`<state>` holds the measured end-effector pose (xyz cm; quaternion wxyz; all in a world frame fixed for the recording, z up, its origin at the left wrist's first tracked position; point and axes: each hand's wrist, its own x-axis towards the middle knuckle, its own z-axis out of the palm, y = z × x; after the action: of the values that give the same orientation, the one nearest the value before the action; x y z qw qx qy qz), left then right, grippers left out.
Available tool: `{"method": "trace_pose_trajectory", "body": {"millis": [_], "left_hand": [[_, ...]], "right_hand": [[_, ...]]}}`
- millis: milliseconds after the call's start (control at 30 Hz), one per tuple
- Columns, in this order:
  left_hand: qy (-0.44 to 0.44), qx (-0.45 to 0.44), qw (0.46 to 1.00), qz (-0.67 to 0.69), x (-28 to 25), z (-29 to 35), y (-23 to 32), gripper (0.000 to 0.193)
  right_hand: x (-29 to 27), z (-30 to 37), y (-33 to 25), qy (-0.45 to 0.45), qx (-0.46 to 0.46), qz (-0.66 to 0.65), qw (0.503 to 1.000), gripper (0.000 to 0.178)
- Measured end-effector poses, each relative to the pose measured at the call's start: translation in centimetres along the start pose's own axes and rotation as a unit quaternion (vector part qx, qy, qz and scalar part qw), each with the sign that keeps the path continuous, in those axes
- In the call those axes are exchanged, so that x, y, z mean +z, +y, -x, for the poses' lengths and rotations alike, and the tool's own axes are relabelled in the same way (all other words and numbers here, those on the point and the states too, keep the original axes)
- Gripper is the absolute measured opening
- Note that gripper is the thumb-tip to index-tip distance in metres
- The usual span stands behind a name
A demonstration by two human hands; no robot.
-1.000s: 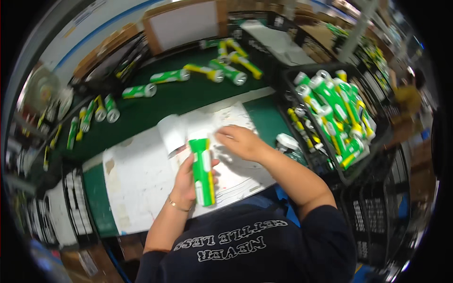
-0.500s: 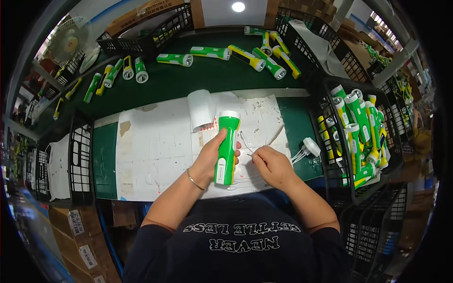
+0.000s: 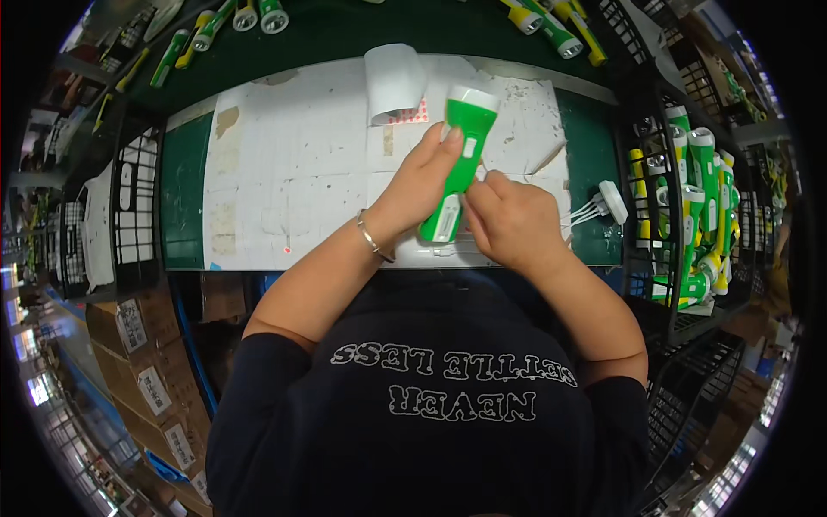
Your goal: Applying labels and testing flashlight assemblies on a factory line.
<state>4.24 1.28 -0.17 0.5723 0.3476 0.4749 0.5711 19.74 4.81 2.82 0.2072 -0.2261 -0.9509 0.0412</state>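
Note:
A green flashlight (image 3: 463, 168) with a white head rim is gripped in my left hand (image 3: 420, 183), tilted with its head pointing away and slightly right. Fingers wrap round its body, the thumb lying near the switch. My right hand (image 3: 515, 215) is closed in a pinch against the flashlight's right side. A short stretch of thin white cable (image 3: 482, 167) shows just above its fingers; whether its end touches the flashlight is hidden. Further right, a white multi-cable charger (image 3: 612, 202) rests on the green table with several white leads running toward my right hand.
Beneath my hands lies a white worn sheet (image 3: 293, 172), with a curled white paper roll (image 3: 393, 79) beyond. A black crate (image 3: 670, 302) full of flashlights stands right, another black crate (image 3: 138, 202) left. More flashlights (image 3: 551, 33) lie along the far side.
My right hand has come up against the flashlight's side with the cable. The flashlight has tilted, its head swinging right. The whole view has shifted downward.

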Motion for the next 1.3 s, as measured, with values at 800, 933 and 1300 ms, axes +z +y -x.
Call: {"method": "trace_pose_trajectory", "body": {"millis": [800,933,1300], "left_hand": [[-0.023,-0.004,0.996,0.082,-0.7,0.0,1.1,0.031],[-0.007,-0.047,0.998,0.04,-1.5,0.6,1.1,0.033],[-0.088,0.237,0.794,-0.553,-1.9,2.9,3.6,0.046]], "right_hand": [[1.3,1.1,2.7,0.006,0.294,-0.486,0.823,0.038],[0.3,0.6,3.1,0.031,0.3,-0.478,0.825,0.038],[-3.4,-1.4,4.8,-0.182,0.247,-0.458,0.834,0.066]]}}
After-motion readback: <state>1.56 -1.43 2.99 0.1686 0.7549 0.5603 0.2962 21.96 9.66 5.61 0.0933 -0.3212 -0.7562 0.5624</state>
